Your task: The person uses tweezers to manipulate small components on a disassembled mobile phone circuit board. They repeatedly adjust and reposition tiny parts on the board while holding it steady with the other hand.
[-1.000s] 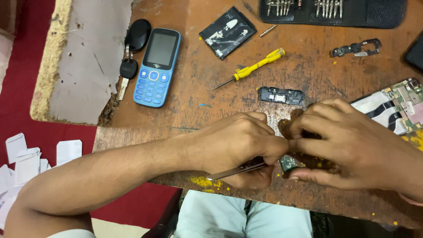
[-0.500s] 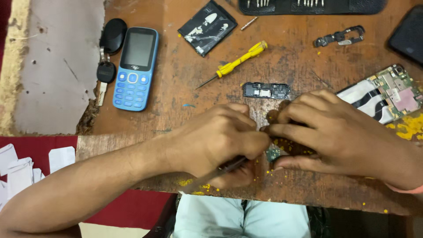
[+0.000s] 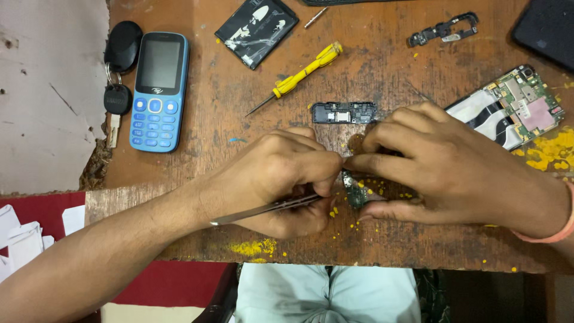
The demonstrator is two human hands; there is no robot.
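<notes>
At the far left of the frame I see a black key fob (image 3: 122,46) with a key, and just beside it a blue keypad phone (image 3: 158,90) lying face up on the worn wooden table (image 3: 197,149). Right of those, near the top, lie a black battery (image 3: 257,30) and a yellow screwdriver (image 3: 302,75).

At centre, my left hand (image 3: 275,179) is closed around metal tweezers (image 3: 263,209), their tips hidden behind my fingers. Just right of it, low centre, sits the small green circuit board (image 3: 357,192), pinched on edge between the thumb and fingertips of my right hand (image 3: 442,170).

I judge the work needs a steady pinch and light tweezer pressure, wrists braced on the table so the tips do not slip.

Above the hands lies a black plastic module (image 3: 344,112); at upper right, an opened phone body (image 3: 514,107) with its board exposed.
</notes>
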